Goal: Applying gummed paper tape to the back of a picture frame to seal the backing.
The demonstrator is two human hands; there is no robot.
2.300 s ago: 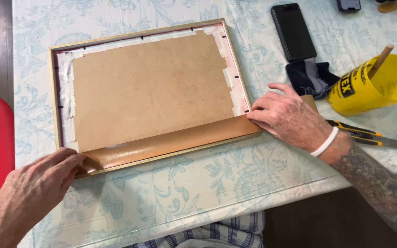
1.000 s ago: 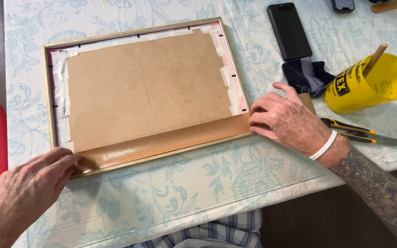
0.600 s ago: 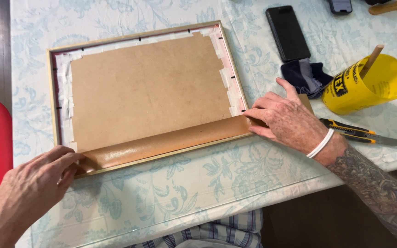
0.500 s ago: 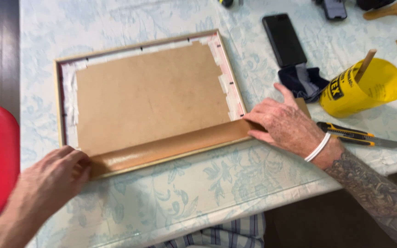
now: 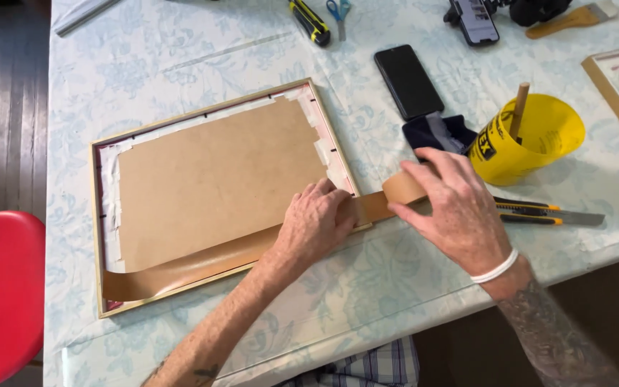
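The step in hand looks like taping the backing board (image 5: 216, 179) into the frame (image 5: 97, 215) along its near edge. A strip of brown tape (image 5: 202, 264) runs along that edge from the frame's far-left corner, under the left hand (image 5: 317, 223), and on past the right corner to the roll (image 5: 404, 188). The left hand lies flat and unclenched, palm down, pressing the strip onto the board and frame near the right corner; it grips nothing. Just to its right, the right hand (image 5: 453, 211) is curled over the roll, fingers spread across the top, holding it off the frame's edge. Beyond the right hand lie a utility knife (image 5: 549, 213) and a yellow cup (image 5: 528, 136) with a wooden stick in it, close at hand; a phone (image 5: 408, 81) sits farther off. The strip is down but not yet cut, so the next move likely calls for keeping the tape taut, holding the pressed end firm, and severing it cleanly just past the corner.
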